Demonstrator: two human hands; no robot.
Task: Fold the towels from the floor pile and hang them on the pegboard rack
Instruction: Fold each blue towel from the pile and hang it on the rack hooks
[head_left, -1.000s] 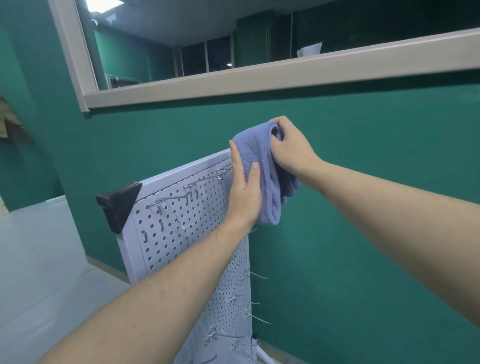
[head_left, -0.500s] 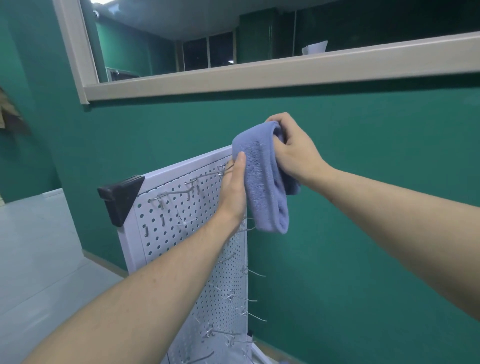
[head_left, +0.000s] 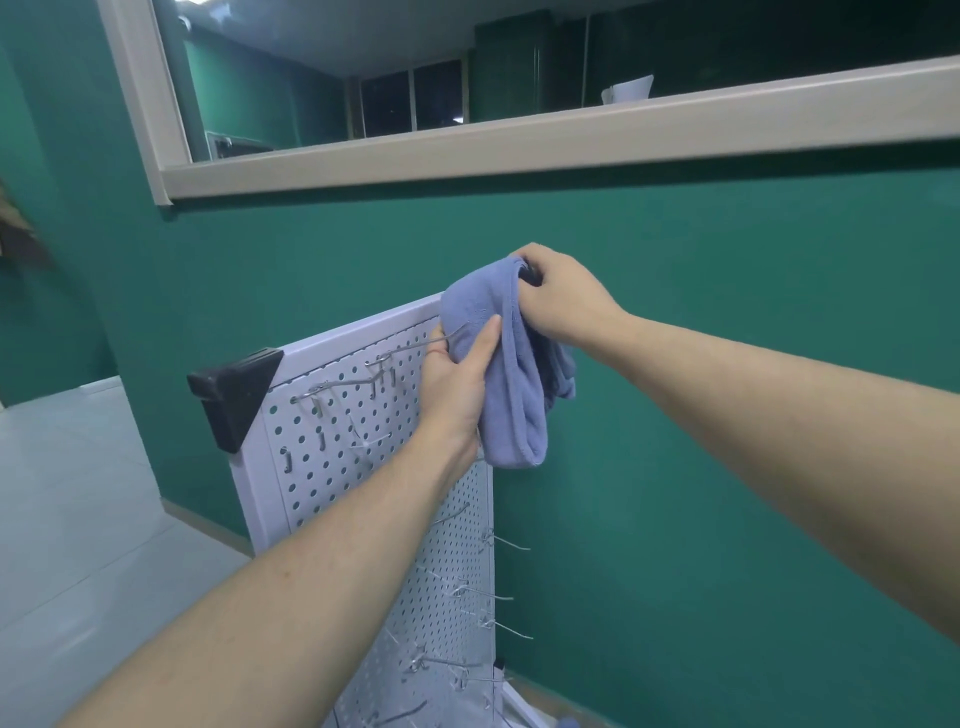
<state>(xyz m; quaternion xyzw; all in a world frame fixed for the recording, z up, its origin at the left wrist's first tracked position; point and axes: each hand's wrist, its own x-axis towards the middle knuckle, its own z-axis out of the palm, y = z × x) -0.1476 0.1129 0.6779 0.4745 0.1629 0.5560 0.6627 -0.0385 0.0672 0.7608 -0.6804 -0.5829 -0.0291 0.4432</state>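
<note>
A folded lilac-blue towel (head_left: 514, 405) hangs in a loop at the top right corner of the white pegboard rack (head_left: 332, 467). My right hand (head_left: 563, 304) grips the bunched top of the towel, just above the board's top edge. My left hand (head_left: 454, 379) is at the towel's left side, thumb laid across its front and fingers tucked behind the fold. A long wire hook (head_left: 410, 348) on the top row runs right up to those fingers. Whether the towel rests on a hook is hidden by my hands.
A black plastic cap (head_left: 234, 395) covers the rack's top left corner. Several bare wire hooks (head_left: 498, 597) stick out lower down the board. A green wall stands close behind, with a pale window ledge (head_left: 519, 150) overhead. Pale floor tiles (head_left: 67, 519) lie to the left.
My left hand moved from lying flat on the towel's front to its left edge, with fingers going behind the fold. The right hand and towel shifted only slightly.
</note>
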